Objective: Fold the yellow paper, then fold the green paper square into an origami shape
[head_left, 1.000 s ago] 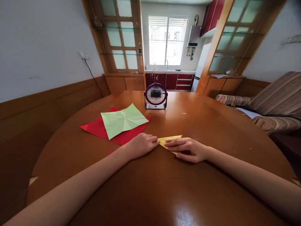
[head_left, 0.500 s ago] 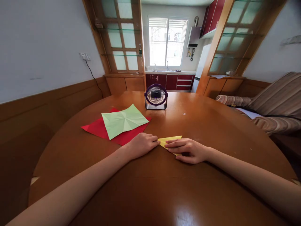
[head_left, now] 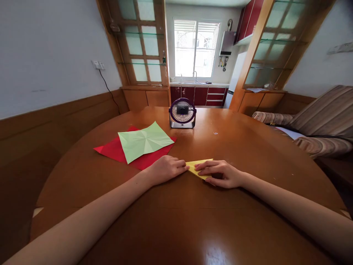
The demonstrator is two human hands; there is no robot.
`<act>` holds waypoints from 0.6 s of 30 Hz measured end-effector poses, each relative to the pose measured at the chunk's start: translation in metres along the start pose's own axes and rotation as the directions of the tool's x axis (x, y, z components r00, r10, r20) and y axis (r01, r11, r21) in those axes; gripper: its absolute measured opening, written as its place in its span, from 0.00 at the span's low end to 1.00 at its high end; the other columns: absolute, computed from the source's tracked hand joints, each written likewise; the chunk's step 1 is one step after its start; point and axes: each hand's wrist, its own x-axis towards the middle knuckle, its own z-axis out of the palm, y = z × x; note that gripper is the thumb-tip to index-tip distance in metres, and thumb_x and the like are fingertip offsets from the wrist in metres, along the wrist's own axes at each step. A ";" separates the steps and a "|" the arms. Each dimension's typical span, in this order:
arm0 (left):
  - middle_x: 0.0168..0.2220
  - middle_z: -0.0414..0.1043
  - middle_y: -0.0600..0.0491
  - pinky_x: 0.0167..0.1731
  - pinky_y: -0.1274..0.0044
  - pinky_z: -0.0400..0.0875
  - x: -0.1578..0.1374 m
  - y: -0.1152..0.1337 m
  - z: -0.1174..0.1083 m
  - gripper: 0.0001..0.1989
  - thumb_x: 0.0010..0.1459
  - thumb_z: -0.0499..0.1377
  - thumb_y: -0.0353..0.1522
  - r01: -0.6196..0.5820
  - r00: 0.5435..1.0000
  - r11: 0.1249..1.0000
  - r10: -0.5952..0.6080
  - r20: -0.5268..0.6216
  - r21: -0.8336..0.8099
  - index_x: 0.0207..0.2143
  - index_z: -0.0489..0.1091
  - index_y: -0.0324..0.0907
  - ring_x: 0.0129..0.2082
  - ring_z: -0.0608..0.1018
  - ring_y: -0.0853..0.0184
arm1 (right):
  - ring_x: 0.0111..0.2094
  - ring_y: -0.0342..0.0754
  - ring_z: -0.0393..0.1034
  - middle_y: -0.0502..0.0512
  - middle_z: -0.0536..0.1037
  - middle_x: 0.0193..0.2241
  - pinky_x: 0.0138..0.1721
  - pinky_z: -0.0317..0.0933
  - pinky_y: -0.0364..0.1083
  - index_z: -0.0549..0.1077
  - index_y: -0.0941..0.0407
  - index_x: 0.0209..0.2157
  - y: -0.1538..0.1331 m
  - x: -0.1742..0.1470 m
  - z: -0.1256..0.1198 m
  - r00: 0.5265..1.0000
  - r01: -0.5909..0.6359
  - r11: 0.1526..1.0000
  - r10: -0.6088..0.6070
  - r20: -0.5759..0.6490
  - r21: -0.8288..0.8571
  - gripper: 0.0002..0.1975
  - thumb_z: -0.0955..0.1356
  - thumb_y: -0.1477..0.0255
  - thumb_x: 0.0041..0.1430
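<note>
A piece of yellow origami paper [head_left: 199, 162], folded into a narrow pointed shape, lies on the wooden table [head_left: 176, 228] in front of me. My left hand [head_left: 167, 168] is closed at its left tip, the fingertips pinching the point. Over the right part of the paper rests my right hand [head_left: 222, 174], with fingers on top and the thumb at the near edge. That hand hides some of the folds. Left of the hands, a creased light green sheet [head_left: 146, 140] lies on top of a red sheet [head_left: 110, 150].
A small purple desk fan [head_left: 182, 112] stands upright beyond the hands. A tiny white scrap [head_left: 215, 133] lies to its right on the table. At the right is a striped sofa [head_left: 325, 114]. A cord [head_left: 109, 88] hangs from the left wall socket.
My right hand's fingers have drawn together slightly, with the thumb moving up to the paper's near edge. My left hand stays at the tip. The view has shifted very slightly.
</note>
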 end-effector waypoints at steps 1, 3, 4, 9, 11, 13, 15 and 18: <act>0.34 0.74 0.53 0.23 0.78 0.65 0.000 0.000 0.001 0.13 0.68 0.47 0.27 0.004 1.000 1.000 -0.004 -0.005 -0.003 0.46 0.70 0.40 0.26 0.73 0.71 | 0.54 0.51 0.70 0.65 0.75 0.49 0.54 0.66 0.51 0.73 0.59 0.50 0.000 0.000 0.000 1.000 -0.001 1.000 0.001 0.007 0.017 0.14 0.66 0.74 0.63; 0.33 0.74 0.54 0.23 0.78 0.64 0.000 0.000 0.001 0.13 0.68 0.48 0.27 0.015 1.000 1.000 -0.015 -0.005 -0.011 0.46 0.71 0.41 0.26 0.73 0.71 | 0.55 0.51 0.69 0.65 0.75 0.49 0.55 0.65 0.52 0.74 0.59 0.50 0.001 -0.001 -0.001 1.000 -0.005 0.999 0.004 0.017 0.040 0.14 0.65 0.74 0.64; 0.33 0.74 0.53 0.24 0.78 0.64 0.000 0.000 0.001 0.13 0.68 0.48 0.27 0.022 1.000 1.000 -0.022 0.001 -0.016 0.46 0.71 0.41 0.26 0.73 0.71 | 0.55 0.52 0.68 0.65 0.75 0.49 0.55 0.65 0.52 0.74 0.59 0.50 0.001 -0.001 -0.001 1.000 -0.008 0.999 0.006 0.021 0.047 0.14 0.64 0.74 0.64; 0.35 0.75 0.53 0.27 0.79 0.66 0.000 0.000 0.001 0.14 0.69 0.47 0.28 0.054 0.997 0.998 -0.052 0.057 -0.039 0.46 0.71 0.43 0.29 0.75 0.71 | 0.57 0.52 0.67 0.65 0.74 0.50 0.56 0.64 0.53 0.73 0.59 0.51 0.003 -0.003 0.000 0.999 0.004 0.998 -0.007 0.036 0.063 0.15 0.64 0.74 0.65; 0.34 0.74 0.53 0.26 0.79 0.65 0.000 0.000 0.001 0.13 0.69 0.48 0.29 0.059 0.997 0.997 -0.056 0.057 -0.045 0.46 0.72 0.43 0.28 0.74 0.71 | 0.57 0.52 0.67 0.65 0.74 0.51 0.56 0.64 0.53 0.73 0.59 0.52 0.003 -0.002 0.000 0.999 0.010 0.998 -0.012 0.043 0.055 0.15 0.64 0.74 0.65; 0.33 0.74 0.53 0.25 0.79 0.64 0.001 0.000 0.001 0.13 0.68 0.48 0.28 0.054 0.998 0.997 -0.051 0.046 -0.053 0.46 0.72 0.42 0.27 0.74 0.71 | 0.57 0.52 0.66 0.65 0.74 0.51 0.55 0.65 0.52 0.73 0.59 0.52 0.003 -0.002 0.000 0.998 0.019 0.999 -0.021 0.053 0.038 0.15 0.64 0.74 0.65; 0.32 0.73 0.53 0.24 0.79 0.64 0.002 0.000 0.000 0.13 0.69 0.48 0.28 0.049 0.998 0.997 -0.047 0.040 -0.057 0.45 0.72 0.41 0.27 0.74 0.71 | 0.57 0.53 0.66 0.66 0.75 0.50 0.55 0.65 0.52 0.73 0.59 0.52 0.003 -0.001 0.000 0.998 0.034 0.999 -0.035 0.057 0.019 0.15 0.64 0.75 0.64; 0.32 0.73 0.53 0.24 0.79 0.63 0.002 0.001 -0.001 0.14 0.69 0.46 0.29 0.053 0.997 0.998 -0.050 0.055 -0.046 0.44 0.72 0.42 0.27 0.73 0.71 | 0.57 0.52 0.67 0.66 0.75 0.50 0.55 0.66 0.51 0.73 0.60 0.51 0.002 0.000 0.001 0.998 0.052 0.999 -0.052 0.048 -0.004 0.15 0.64 0.74 0.64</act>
